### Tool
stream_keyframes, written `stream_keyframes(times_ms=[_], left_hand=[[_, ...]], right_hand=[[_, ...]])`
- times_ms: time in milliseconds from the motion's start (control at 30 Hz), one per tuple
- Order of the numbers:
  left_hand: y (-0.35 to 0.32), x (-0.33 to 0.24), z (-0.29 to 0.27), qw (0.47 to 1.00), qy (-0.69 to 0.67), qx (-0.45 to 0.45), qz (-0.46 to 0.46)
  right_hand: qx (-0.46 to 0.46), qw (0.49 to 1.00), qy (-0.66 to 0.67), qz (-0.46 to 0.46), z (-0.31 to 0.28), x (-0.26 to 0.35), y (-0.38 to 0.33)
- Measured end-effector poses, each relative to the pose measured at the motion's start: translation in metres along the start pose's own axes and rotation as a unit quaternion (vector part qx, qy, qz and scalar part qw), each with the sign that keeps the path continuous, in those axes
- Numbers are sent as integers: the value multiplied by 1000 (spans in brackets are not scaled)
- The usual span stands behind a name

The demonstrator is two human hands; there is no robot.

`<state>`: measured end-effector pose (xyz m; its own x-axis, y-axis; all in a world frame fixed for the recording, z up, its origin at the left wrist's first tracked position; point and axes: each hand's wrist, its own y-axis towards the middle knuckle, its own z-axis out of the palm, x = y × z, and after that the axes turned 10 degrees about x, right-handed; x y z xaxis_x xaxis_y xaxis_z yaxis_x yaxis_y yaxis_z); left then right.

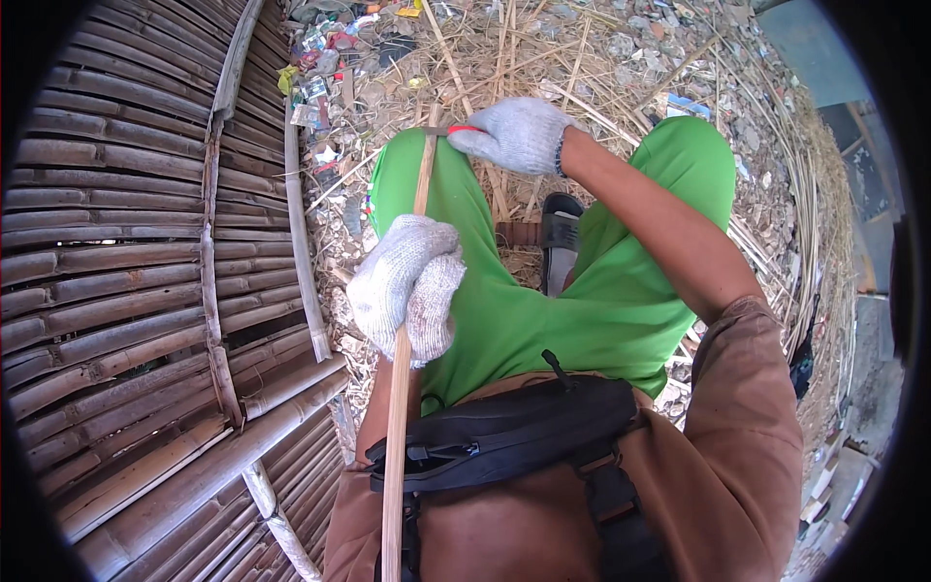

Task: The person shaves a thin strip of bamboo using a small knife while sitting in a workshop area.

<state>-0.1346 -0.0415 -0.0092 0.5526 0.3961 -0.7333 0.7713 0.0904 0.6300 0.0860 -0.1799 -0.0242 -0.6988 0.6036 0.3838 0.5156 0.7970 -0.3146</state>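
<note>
My left hand [407,281], in a pale knit work glove, is closed round a long, narrow bamboo strip [395,475]. The strip runs from close to my body at the lower edge, past my left knee, toward the ground ahead. My right hand [519,134], gloved in the same way, grips a knife [465,128] with a red handle. Its short, dark blade lies across the strip just above my left knee, seemingly touching it. Most of the handle is hidden inside the glove.
A bamboo slat wall or platform [116,252] stands close on my left. Thin strips and shavings [509,68] litter the ground ahead, with coloured rubbish [325,63] at the far left. A black waist bag [514,432] crosses my lap; a dark sandal [561,228] shows between my green-trousered legs.
</note>
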Motion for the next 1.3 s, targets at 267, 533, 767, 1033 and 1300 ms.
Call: stream_keyframes(times_ms=[267, 533, 767, 1033, 1300], left_hand=[[-2, 6, -4, 998, 65, 10, 10], [-7, 10, -2, 999, 43, 3, -14], [0, 3, -6, 988, 154, 20, 3], [2, -11, -6, 994, -7, -19, 108], [11, -7, -23, 975, -139, -144, 94]], right_hand=[[26, 998, 10, -53, 2, 25, -12], [-6, 998, -7, -61, 6, 9, 1], [-27, 998, -21, -47, 7, 3, 9], [-40, 992, -18, 115, 3, -29, 24], [-161, 975, 72, 135, -17, -69, 9]])
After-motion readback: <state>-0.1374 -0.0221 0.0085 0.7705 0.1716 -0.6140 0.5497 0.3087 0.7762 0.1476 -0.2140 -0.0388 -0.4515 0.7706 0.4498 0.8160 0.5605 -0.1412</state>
